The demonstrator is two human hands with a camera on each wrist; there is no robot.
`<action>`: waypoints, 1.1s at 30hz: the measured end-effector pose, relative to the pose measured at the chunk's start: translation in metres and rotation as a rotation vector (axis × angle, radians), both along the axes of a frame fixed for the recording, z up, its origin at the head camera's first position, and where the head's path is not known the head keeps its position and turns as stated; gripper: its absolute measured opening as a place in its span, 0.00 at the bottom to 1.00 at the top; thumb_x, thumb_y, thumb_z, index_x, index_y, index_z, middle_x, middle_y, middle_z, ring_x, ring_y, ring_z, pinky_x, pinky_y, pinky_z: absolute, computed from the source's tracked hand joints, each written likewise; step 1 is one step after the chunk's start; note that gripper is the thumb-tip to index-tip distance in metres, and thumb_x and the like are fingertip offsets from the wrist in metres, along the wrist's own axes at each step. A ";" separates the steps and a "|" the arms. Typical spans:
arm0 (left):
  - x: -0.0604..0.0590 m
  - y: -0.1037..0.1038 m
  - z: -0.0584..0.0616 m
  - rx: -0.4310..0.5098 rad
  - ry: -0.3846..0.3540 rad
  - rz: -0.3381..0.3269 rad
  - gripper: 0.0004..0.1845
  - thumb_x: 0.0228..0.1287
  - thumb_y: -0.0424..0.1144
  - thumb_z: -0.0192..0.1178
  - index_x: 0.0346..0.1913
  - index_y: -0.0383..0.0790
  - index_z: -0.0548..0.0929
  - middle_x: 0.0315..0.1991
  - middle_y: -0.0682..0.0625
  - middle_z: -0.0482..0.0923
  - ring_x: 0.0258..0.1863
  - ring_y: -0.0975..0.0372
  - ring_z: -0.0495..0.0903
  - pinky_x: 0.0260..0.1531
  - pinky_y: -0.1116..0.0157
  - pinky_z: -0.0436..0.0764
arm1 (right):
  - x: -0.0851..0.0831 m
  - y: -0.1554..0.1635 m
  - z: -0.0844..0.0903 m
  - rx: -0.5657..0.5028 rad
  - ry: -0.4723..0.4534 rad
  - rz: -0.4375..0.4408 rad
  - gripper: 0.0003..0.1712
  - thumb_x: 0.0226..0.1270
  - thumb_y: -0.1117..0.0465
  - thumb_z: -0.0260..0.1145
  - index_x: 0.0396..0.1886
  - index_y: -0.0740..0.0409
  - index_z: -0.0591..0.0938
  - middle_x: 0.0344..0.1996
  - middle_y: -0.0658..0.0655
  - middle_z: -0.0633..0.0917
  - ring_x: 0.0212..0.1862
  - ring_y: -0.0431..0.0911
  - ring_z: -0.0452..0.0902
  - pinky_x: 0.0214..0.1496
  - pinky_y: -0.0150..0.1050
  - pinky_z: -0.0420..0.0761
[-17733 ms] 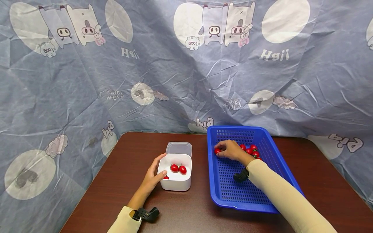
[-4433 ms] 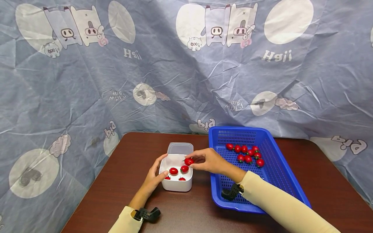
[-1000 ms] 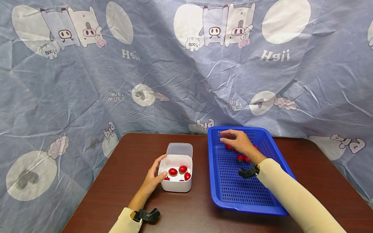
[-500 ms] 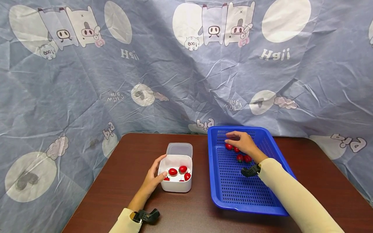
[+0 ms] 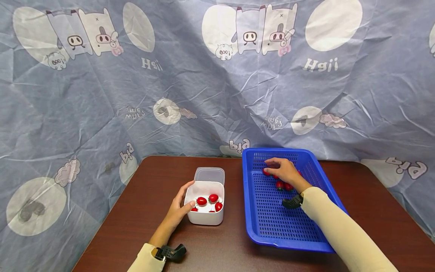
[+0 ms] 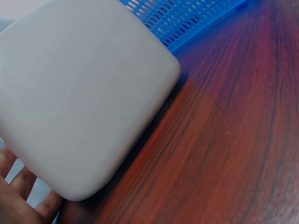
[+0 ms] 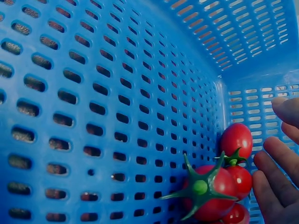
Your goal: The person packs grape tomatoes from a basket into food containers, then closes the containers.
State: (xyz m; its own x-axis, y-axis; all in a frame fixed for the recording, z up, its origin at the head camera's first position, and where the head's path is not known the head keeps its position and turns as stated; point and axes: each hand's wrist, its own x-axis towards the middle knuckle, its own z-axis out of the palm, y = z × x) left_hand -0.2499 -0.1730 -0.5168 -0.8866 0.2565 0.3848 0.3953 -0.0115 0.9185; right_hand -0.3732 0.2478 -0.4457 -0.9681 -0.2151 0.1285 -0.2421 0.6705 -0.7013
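Step in hand: picking a cherry tomato from the blue basket. The right hand hovers over the cluster, fingers apart, gripping nothing. The left hand clasps the white container. Next move calls for a light pinch.

A dark reddish-brown wooden table with rounded corners fills the lower middle of the head view, from about 7 o'clock to 5 o'clock. Behind and around it, from 8 o'clock over 12 to 4 o'clock, hangs a creased blue-grey cloth backdrop printed upside down with cartoon pigs, pale circles, small clouds and lettering. Even, soft light falls across the cloth and tabletop.
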 end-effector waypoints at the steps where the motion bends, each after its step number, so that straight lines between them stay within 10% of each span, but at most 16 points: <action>1: 0.000 0.000 0.000 0.001 -0.001 0.000 0.35 0.62 0.37 0.57 0.73 0.47 0.60 0.65 0.39 0.66 0.58 0.43 0.69 0.51 0.62 0.76 | 0.000 0.000 -0.001 0.002 0.000 0.004 0.26 0.61 0.53 0.70 0.58 0.57 0.80 0.51 0.62 0.83 0.51 0.55 0.80 0.53 0.54 0.76; 33: 0.002 0.001 0.004 0.013 -0.013 -0.004 0.35 0.62 0.36 0.57 0.73 0.46 0.60 0.66 0.38 0.65 0.59 0.43 0.68 0.53 0.63 0.75 | -0.005 -0.006 -0.024 0.257 0.180 0.133 0.18 0.53 0.62 0.74 0.46 0.56 0.86 0.41 0.58 0.87 0.39 0.52 0.82 0.45 0.50 0.79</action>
State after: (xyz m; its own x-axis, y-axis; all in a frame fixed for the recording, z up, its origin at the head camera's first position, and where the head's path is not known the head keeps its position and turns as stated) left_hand -0.2483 -0.1722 -0.5130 -0.8906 0.2548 0.3767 0.3834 -0.0251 0.9233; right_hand -0.3784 0.2422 -0.4699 -0.8960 -0.3855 0.2204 -0.4440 0.7741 -0.4512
